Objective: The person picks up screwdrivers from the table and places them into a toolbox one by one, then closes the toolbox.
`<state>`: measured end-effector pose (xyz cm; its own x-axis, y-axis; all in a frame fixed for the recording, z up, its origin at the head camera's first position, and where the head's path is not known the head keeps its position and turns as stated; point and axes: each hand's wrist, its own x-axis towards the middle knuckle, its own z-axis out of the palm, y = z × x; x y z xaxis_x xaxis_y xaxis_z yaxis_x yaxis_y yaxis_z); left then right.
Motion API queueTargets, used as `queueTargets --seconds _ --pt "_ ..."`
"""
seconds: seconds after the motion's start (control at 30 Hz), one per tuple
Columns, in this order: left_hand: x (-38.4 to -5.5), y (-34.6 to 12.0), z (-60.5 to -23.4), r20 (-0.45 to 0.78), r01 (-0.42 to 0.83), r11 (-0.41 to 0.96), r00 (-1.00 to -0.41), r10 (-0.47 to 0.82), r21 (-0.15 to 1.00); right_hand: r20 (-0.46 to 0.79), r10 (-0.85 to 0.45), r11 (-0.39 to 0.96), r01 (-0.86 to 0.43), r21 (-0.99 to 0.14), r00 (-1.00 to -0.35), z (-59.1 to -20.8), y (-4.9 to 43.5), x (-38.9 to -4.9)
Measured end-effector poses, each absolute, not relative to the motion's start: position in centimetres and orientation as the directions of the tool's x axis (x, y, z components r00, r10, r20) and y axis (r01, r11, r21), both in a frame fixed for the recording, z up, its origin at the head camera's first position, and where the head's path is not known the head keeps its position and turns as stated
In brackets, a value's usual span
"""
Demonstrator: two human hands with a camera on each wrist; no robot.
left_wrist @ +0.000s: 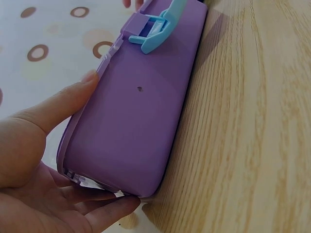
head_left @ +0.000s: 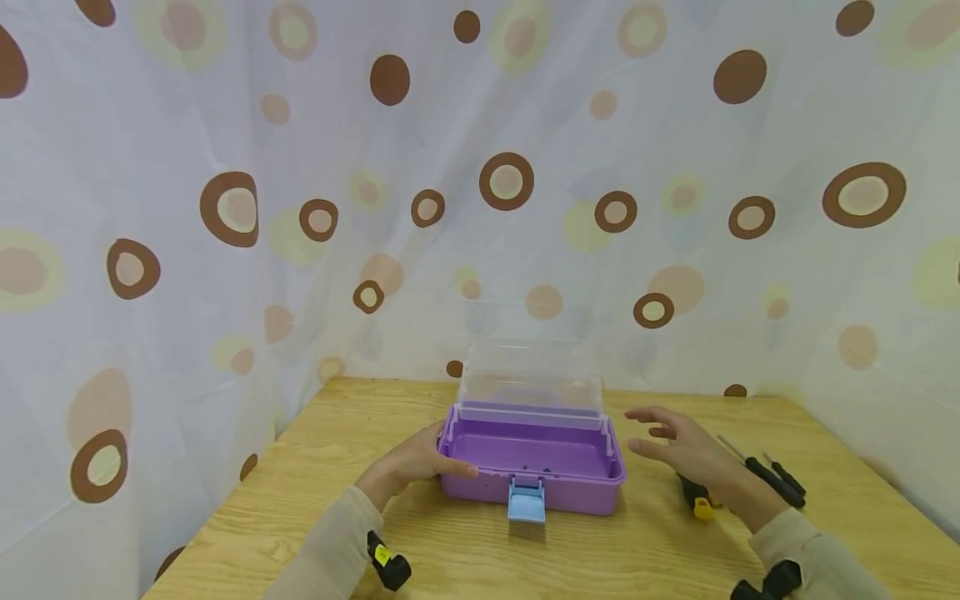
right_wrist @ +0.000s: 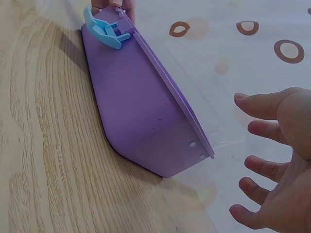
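Note:
A purple plastic storage box (head_left: pixel 570 493) stands on the wooden table, its clear lid (head_left: pixel 531 375) swung up and back. On its front wall a light-blue latch (head_left: pixel 527 502) hangs folded down. My left hand (head_left: pixel 412 461) grips the box's left end; in the left wrist view the thumb (left_wrist: pixel 73 99) lies over the front rim and the other fingers reach round the end wall. Apart from the box's right end, my right hand (head_left: pixel 686 450) hovers with spread, relaxed fingers and holds nothing. In the right wrist view its fingers (right_wrist: pixel 265 167) point toward the box.
Under my right hand lies a black and yellow tool (head_left: pixel 702 507), partly hidden by the hand. Two screwdrivers with black handles, a longer one (head_left: pixel 776 483) and a shorter one (head_left: pixel 787 477), lie to its right. A dotted curtain (head_left: pixel 555 250) hangs behind the table (head_left: pixel 337 433).

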<state>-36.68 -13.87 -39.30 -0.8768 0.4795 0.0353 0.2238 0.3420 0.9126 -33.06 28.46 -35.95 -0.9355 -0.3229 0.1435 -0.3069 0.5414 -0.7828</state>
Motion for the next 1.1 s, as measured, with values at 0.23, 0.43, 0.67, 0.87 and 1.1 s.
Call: queueTargets --seconds 0.23,0.43,0.67,0.87,1.1 --pt "-36.7 -13.9 -39.4 0.032 0.221 0.346 -0.877 0.479 0.912 0.144 -0.315 0.566 -0.307 -0.765 -0.938 -35.9 28.9 -32.6" --pt "-36.7 -13.9 -39.4 0.034 0.223 0.346 -0.878 0.477 0.911 0.133 -0.302 0.577 -0.292 -0.763 -0.944 -36.3 29.8 -32.5" --pt "-36.6 -13.9 -39.4 0.034 0.223 0.346 -0.878 0.478 0.911 0.134 -0.284 0.579 -0.281 -0.765 -0.949 -36.8 30.6 -32.3" --pt "-36.4 -13.9 -39.3 0.033 0.222 0.347 -0.879 0.476 0.911 0.113 -0.261 0.589 -0.251 -0.768 -0.959 -37.1 31.2 -32.1" --pt "-36.4 -13.9 -39.3 0.031 0.223 0.353 -0.879 0.475 0.909 0.070 -0.221 0.629 -0.197 -0.752 -0.973 -37.4 32.0 -32.1"
